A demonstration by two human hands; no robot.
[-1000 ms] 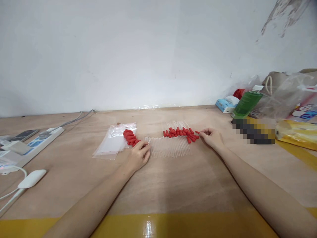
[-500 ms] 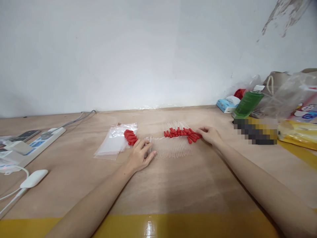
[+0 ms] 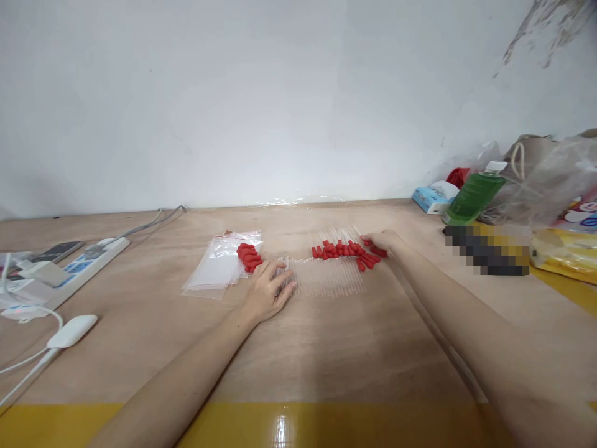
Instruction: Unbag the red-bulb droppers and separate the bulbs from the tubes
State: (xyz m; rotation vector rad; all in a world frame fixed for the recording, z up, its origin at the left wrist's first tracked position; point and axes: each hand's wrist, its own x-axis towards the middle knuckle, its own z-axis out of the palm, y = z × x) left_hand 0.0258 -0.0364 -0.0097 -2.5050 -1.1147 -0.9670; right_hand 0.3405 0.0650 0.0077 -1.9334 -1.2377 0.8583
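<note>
My left hand [image 3: 269, 291] lies over the left end of a row of clear thin tubes [image 3: 329, 277], its fingers apart and touching the tubes. Close to its knuckles, a small heap of red rubber bulbs [image 3: 249, 257] rests at the edge of clear plastic bags [image 3: 212, 267]. Behind the row, more red rubber bulbs [image 3: 338, 249] form a band, with clear tubes [image 3: 338, 234] pointing away toward the wall. My right hand [image 3: 386, 240] reaches over the right end of this band, fingers stretched out and touching the bulbs. Its thumb is hidden.
On the left are a white power strip [image 3: 93, 267], a phone [image 3: 58, 251] and a white charger with cable [image 3: 72, 331]. A green bottle [image 3: 474, 196], a blue tissue pack [image 3: 429, 199] and plastic bags [image 3: 536, 186] stand at the back right. Yellow tape [image 3: 242, 429] runs along the front.
My right hand has shifted slightly away from me and over the bulbs at the band's right end. My left hand stays on the tubes. The whole view has slid a little.
</note>
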